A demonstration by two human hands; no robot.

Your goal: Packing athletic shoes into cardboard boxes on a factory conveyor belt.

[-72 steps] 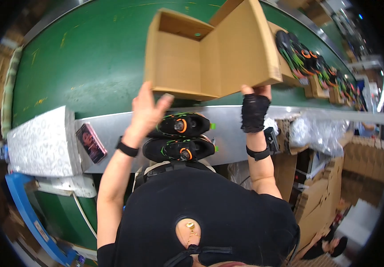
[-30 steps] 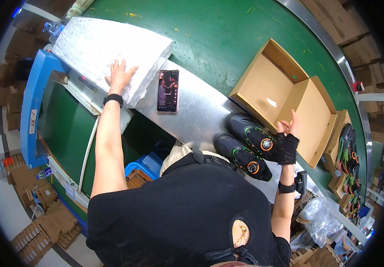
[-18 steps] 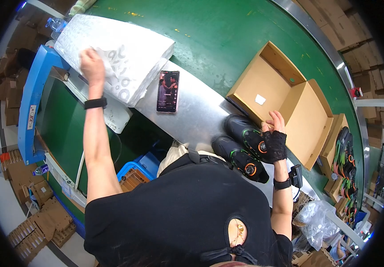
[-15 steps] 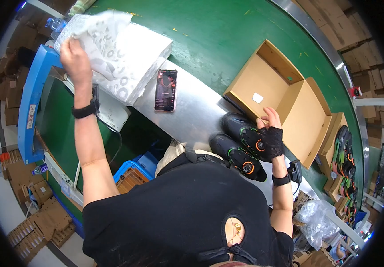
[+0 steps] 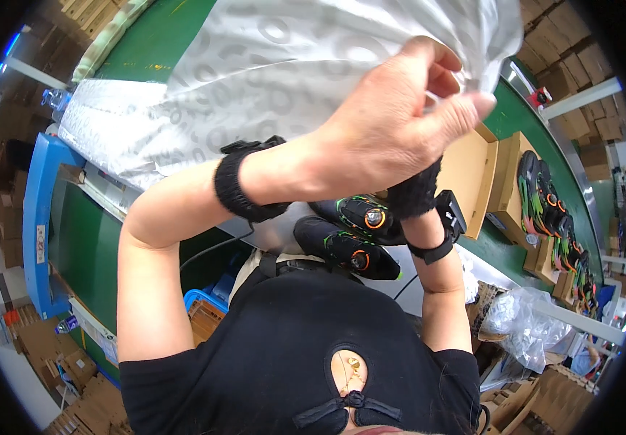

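Observation:
My left hand (image 5: pixel 400 116) reaches across to the right, its curled fingers and thumb closed on a large white sheet of patterned wrapping paper (image 5: pixel 284 65). The sheet billows over the table and bunches up by the fingertips. Behind that wrist is my right hand (image 5: pixel 416 194) in a black lace glove, its fingers hidden. A pair of black shoes with orange dials, the farther shoe (image 5: pixel 356 215) and the nearer shoe (image 5: pixel 345 250), lies on the metal ledge beside my right hand. Partly covered by the sheet and my arm, an open cardboard box (image 5: pixel 472 185) sits beyond.
Several similar shoes (image 5: pixel 545 196) rest in boxes at the right. A stack of white paper (image 5: pixel 102 123) lies at the left, near a blue frame (image 5: pixel 37 225). A clear plastic bag (image 5: pixel 530 330) hangs at lower right. Below the ledge is a blue crate (image 5: pixel 200 301).
My left hand has swept from the paper stack at the left over to the right, pulling a sheet across the table. The phone and much of the box are now covered from view.

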